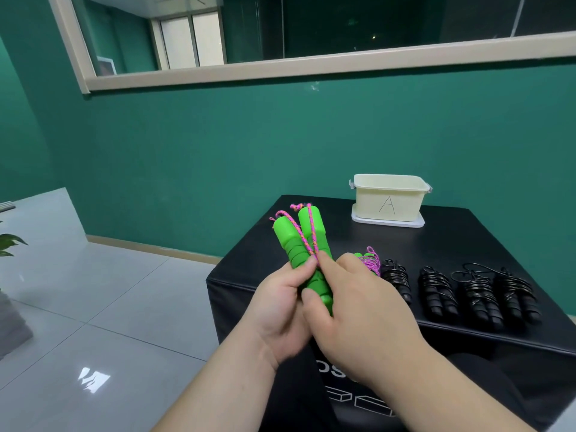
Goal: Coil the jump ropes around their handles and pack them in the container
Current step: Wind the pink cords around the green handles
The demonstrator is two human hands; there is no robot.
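Above the black desk's [330,233] near-left corner, your left hand [280,310] grips the two green jump-rope handles [321,241] while your right hand's [361,310] curled fingers [325,264] pinch the pink cord [312,233] against them, well apart from the cream container [389,199].

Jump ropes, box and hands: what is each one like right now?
green handles, held side by side in both hands
pink rope, lies along the handles, not coiled yet
left hand, grips the handles
right hand, grips the handles, forefinger by the rope
second green rope, coiled, on the table, half hidden
black jump ropes, four, coiled, in a row
container, open, inside not visible
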